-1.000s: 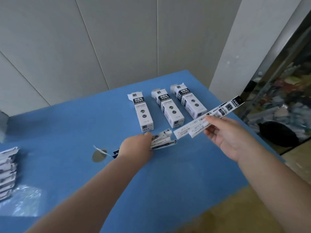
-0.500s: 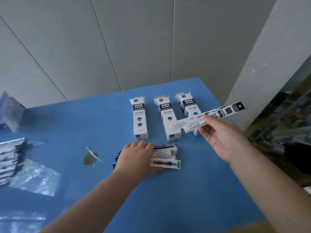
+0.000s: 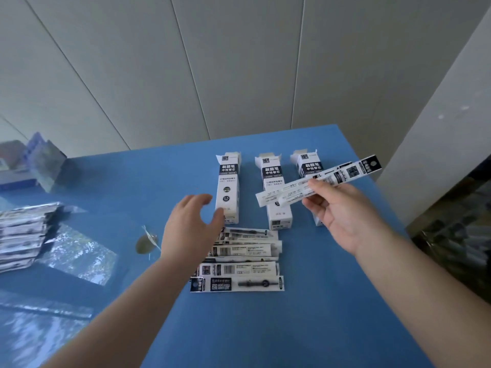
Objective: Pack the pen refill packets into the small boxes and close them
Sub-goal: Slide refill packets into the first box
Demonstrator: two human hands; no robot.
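Left hand: the left hand hovered with fingers spread and empty, its fingertips at the near end of the left white cardboard box.
Right hand: the right hand pinched two long white-and-black refill packets above the other boxes.
Loose packets: a flat pile of refill packets lay on the blue table, just in front of the boxes.
Boxes: three lay side by side, far-end flaps open.

A blue table stands against a wall of pale grey panels, with a white pillar at the right. On the table's left part lie sheets of clear shiny film, and a small brownish mark with a white scrap across it sits near them. At the far left edge a blurred blue and red object leans by the wall, and dark cluttered shelving shows at the right edge.
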